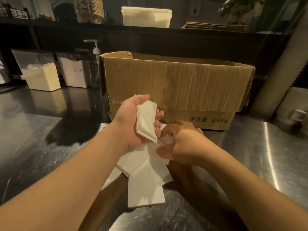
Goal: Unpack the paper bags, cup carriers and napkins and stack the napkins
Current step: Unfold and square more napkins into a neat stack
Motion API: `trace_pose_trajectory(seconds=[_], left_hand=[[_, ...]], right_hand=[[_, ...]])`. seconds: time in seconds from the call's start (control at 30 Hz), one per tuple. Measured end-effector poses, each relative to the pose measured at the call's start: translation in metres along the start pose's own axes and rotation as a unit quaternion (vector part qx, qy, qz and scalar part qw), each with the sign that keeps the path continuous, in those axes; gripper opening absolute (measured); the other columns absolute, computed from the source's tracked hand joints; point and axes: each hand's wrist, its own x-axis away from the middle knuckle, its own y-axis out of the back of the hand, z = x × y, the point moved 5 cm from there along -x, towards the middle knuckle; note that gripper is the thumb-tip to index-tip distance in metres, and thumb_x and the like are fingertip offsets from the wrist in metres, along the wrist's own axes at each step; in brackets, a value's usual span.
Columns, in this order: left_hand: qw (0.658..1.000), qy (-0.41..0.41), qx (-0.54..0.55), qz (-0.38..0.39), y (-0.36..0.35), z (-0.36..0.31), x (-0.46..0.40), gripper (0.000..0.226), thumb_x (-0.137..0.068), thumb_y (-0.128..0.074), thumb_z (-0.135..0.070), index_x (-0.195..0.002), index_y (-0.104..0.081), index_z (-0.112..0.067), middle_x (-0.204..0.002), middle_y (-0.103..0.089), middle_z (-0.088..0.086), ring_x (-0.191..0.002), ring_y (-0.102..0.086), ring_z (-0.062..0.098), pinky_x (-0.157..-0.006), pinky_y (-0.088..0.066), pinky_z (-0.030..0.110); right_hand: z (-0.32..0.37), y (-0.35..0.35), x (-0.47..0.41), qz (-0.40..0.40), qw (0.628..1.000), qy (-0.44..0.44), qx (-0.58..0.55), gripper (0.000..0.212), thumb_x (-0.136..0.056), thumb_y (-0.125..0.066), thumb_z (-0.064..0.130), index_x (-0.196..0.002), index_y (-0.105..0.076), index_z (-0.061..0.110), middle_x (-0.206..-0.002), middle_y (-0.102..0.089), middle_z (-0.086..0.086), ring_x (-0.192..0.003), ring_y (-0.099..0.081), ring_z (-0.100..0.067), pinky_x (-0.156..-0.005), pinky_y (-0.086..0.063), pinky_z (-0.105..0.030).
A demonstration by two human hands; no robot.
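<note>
My left hand [133, 120] is palm up above the counter and grips a bundle of white folded napkins [146, 120], thumb on top and fingers curled beneath. Just to its right, my right hand [181, 144] is down on a loose pile of white napkins [143, 174] fanned over the steel counter, thumb and fingers curled round some of the top ones. Behind both hands stands an open brown cardboard box [180, 85] with its flaps folded out; its inside is hidden.
The steel counter [50, 130] runs left and right. At the back left stand two clear tubs of powder [41, 72] and a pump bottle [95, 64]. A raised shelf holds a white lidded tub [146, 17], stacked cup carriers [89, 9] and flat paper bags [215, 26].
</note>
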Motion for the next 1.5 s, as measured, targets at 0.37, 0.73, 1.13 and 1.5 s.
trace_pose_trajectory(seconds=[0.37,0.73,1.13,1.5], left_hand=[[1.000,-0.007,0.007,-0.009,-0.003,0.000,0.003,0.037,-0.091,-0.058,-0.043,-0.108,-0.064,-0.010,-0.096,-0.063,0.011,-0.073,-0.050,0.022,-0.069,-0.041,0.032],[0.999,-0.010,-0.002,-0.030,0.001,0.000,0.001,0.041,-0.091,-0.059,-0.045,-0.112,-0.066,-0.012,-0.100,-0.065,0.011,-0.074,-0.054,0.022,-0.070,-0.043,0.031],[0.998,-0.023,-0.052,0.007,-0.004,-0.001,0.001,0.033,-0.094,-0.055,-0.040,-0.102,-0.072,-0.012,-0.107,-0.066,0.012,-0.088,-0.063,0.030,-0.080,-0.049,0.040],[0.987,0.008,-0.111,0.113,-0.017,0.014,0.004,0.052,-0.087,-0.058,-0.057,-0.113,-0.080,-0.018,-0.113,-0.073,0.015,-0.096,-0.069,0.035,-0.095,-0.053,0.052]], right_hand=[[0.001,0.010,-0.004,0.030,0.998,-0.017,0.048,0.033,-0.099,-0.053,0.028,-0.131,-0.056,0.036,-0.118,-0.064,-0.002,-0.104,-0.063,-0.029,-0.092,-0.055,-0.042],[-0.005,0.017,-0.006,0.045,0.998,-0.021,0.046,0.015,-0.102,-0.051,0.026,-0.115,-0.059,0.028,-0.106,-0.067,-0.005,-0.100,-0.066,-0.031,-0.088,-0.057,-0.042],[-0.024,0.052,0.013,-0.135,0.895,0.087,-0.417,0.012,-0.091,-0.063,0.008,-0.086,-0.070,0.017,-0.085,-0.073,-0.002,-0.080,-0.070,-0.023,-0.076,-0.062,-0.039],[-0.023,0.037,0.005,-0.088,0.848,0.038,-0.521,0.010,-0.089,-0.064,0.006,-0.089,-0.073,0.005,-0.086,-0.066,-0.014,-0.077,-0.054,-0.024,-0.077,-0.043,-0.041]])
